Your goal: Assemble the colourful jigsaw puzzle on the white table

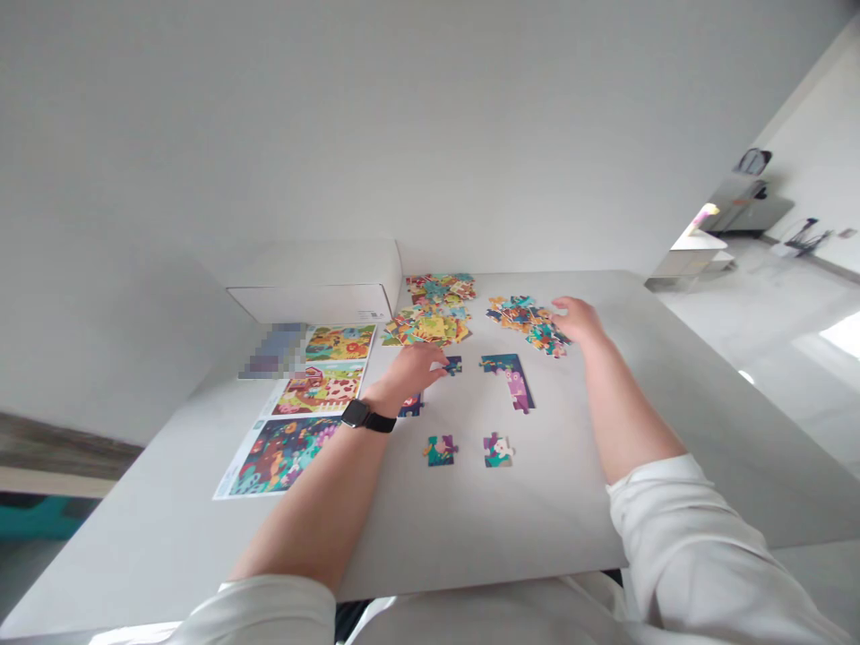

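My left hand (415, 369), with a dark smartwatch on its wrist, has its fingertips pinched at the edge of a dark blue puzzle piece (455, 365). Below it, another puzzle piece (411, 408) is partly covered by the hand and wrist. My right hand (578, 320) hovers at the right side of a pile of blue and orange puzzle pieces (528, 318), fingers parted. A joined corner section (517, 381), dark blue with a pink animal, lies between the hands. Nearer to me are a puzzle piece with green and purple (441, 451) and one with a white animal (498, 450).
Two piles of yellow (430, 327) and mixed-colour pieces (440, 288) sit toward the wall. A white box (309, 300) stands at the back left. In front of it lies a picture sheet (269, 425) with three scenes, partly under my left forearm.
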{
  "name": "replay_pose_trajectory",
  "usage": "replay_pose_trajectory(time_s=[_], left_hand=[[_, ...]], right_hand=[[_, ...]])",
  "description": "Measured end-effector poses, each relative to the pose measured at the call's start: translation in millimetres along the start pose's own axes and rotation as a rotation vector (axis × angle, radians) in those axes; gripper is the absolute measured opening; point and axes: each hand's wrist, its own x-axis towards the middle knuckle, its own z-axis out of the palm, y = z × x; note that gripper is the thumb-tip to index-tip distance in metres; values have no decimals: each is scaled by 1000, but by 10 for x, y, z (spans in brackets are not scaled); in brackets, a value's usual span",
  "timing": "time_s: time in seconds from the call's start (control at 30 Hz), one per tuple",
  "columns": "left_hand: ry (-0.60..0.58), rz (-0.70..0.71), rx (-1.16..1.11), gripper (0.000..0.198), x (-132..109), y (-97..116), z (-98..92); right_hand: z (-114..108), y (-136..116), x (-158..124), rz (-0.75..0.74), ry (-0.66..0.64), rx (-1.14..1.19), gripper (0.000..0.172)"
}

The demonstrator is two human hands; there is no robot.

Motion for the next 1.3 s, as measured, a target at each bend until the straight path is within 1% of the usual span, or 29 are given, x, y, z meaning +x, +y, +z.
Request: replay_pose_trajectory(time_s=[0.1,0.27,0.37,0.43,0.6,0.73,0.8,0.93,1.0,1.07,1.13,1.23,1.3], left_hand=[[2,-14,-2,17,8,5,3],[-7,-11,-4,16,5,16,-6],[-22,-6,-10,17,4,14,-15],[-27,-7,-21,17,4,7,-14],[-18,-15,-39,18,-5,-8,2],[-12,-20,-47,18,-11,-6,11],[-18,-22,-45,19,-10,-5,14],[-22,-15,-37,18,-3,-16,31],[-25,-11,-37,18,0,-27,43],[-26,-5,-39,18,2,-38,52],[-23,-2,-42,18,3,-44,55],[-23,-6,-45,19,2,-38,45],[-25,-9,-47,19,0,-26,34]], right_hand=[[104,-49,62,-41,-30,-14,40],[361,-388,109,-205,-150,-109,49],[465,-469,138,-237,-179,-181,52],[509,-431,156,-244,-174,-196,55],[546,-234,192,-248,-108,-203,59],[494,-168,196,-244,-43,-189,63],[450,-157,187,-217,-26,-196,63],[363,-100,187,-145,-54,-206,66],[329,-39,211,-124,-84,-176,62],[304,38,247,-92,-112,-119,50],[291,114,285,-53,-109,-60,40],[292,188,322,-11,-60,-42,38],[305,196,331,-9,-60,-72,36]])
